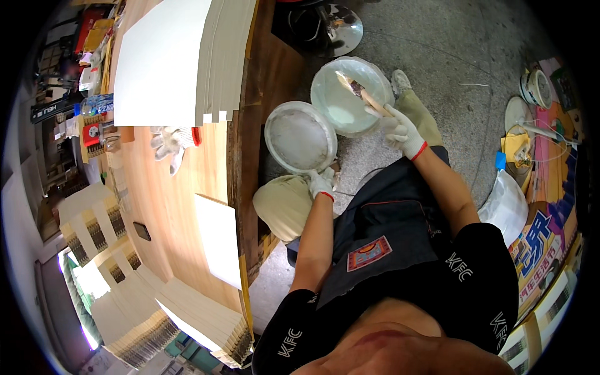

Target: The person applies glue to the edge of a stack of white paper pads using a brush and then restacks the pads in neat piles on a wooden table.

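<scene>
My right hand (403,132), in a white glove with a red cuff, is closed around the wooden handle of a paintbrush (370,100). The brush's pale, wet-looking bristles are over a round whitish bucket (321,81) that holds a pale, cloudy liquid. Lower and to the left, my gloved left hand (322,182) grips the near edge of a round, whitish translucent lid (300,137). This lid is smeared inside and sits right beside the bucket, close to the table's side. Part of the left fingers is hidden at the lid's edge.
On the left, a wooden table (181,212) carries a tall stack of white boards (159,62), a spare glove (167,145), a white panel (219,237) and a phone (142,231). Striped board stacks (200,309) stand nearby. A plastic bag (505,203) and cluttered bench lie right.
</scene>
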Motion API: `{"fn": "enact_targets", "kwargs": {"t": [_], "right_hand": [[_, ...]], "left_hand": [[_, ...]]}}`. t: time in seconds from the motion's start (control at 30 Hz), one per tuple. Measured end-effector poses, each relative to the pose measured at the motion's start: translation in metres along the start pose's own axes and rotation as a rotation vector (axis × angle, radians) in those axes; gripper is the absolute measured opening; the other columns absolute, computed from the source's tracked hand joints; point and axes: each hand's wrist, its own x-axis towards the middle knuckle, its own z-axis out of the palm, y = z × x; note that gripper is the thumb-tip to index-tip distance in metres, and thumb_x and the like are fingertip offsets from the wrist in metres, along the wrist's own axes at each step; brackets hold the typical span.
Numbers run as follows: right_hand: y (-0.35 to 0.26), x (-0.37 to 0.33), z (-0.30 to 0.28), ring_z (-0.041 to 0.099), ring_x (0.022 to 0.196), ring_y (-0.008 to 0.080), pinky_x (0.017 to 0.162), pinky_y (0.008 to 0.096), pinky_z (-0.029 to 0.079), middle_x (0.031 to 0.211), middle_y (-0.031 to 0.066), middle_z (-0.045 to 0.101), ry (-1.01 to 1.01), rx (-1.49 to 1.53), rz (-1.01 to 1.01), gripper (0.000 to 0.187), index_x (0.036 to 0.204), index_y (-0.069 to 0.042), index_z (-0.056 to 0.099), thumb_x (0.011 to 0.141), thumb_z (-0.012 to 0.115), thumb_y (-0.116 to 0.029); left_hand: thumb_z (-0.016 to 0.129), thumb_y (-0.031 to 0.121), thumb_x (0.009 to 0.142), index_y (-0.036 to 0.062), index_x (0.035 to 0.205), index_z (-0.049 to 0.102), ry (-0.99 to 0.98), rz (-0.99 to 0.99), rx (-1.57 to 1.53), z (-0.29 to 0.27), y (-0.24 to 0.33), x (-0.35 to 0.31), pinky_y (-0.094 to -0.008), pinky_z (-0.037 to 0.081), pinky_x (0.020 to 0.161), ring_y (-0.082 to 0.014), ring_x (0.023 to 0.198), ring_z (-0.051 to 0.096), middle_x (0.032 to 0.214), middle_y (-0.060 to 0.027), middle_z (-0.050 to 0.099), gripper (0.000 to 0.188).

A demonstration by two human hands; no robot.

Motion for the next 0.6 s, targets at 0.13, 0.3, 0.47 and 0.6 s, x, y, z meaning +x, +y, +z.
{"fn": "enact_targets", "kwargs": {"t": [0.13,0.3,0.47,0.6], "right_hand": [[0.009,0.013,0.021,0.038,0.029,0.0089,0.024,0.0215,0.028,0.053,-0.0008,0.052,0.017,0.011,0.002,0.045,0.128,-0.009,0.051,0.104,0.038,-0.044],[-0.019,-0.007,0.031,0.032,0.031,0.0095,0.026,0.0228,0.029,0.055,-0.0015,0.05,0.162,-0.292,-0.099,0.039,0.118,-0.005,0.054,0.103,0.042,-0.04],[-0.019,-0.016,0.134,0.048,0.048,0.0075,0.041,0.0198,0.037,0.09,0.0106,0.066,0.097,-0.769,-0.412,0.027,0.12,-0.007,0.055,0.102,0.046,-0.026],[-0.019,0.003,0.192,0.05,0.06,0.0041,0.055,0.0183,0.041,0.095,0.0078,0.065,0.057,-1.239,-0.612,0.042,0.138,-0.005,0.047,0.099,0.053,-0.019]], "left_hand": [[0.052,0.028,0.09,0.0044,0.143,0.035,0.01,0.259,0.612,-0.012,0.0,0.01,-0.0424,0.058,0.07,-0.0363,0.096,0.067,0.123,-0.0239,0.059,0.06],[0.05,0.022,0.089,0.0009,0.141,0.036,-0.195,0.39,0.811,0.072,-0.01,-0.029,-0.0413,0.054,0.068,-0.0364,0.083,0.068,0.119,-0.0237,0.062,0.058],[0.057,0.031,0.092,0.0034,0.153,0.017,-0.198,0.384,1.111,0.123,-0.01,-0.031,-0.0413,0.051,0.088,-0.0402,0.101,0.064,0.123,-0.0273,0.06,0.077],[0.065,0.028,0.09,0.0055,0.152,0.024,-0.258,0.849,1.114,0.125,0.018,-0.088,-0.0422,0.052,0.084,-0.0357,0.094,0.065,0.112,-0.0207,0.064,0.077]]}}
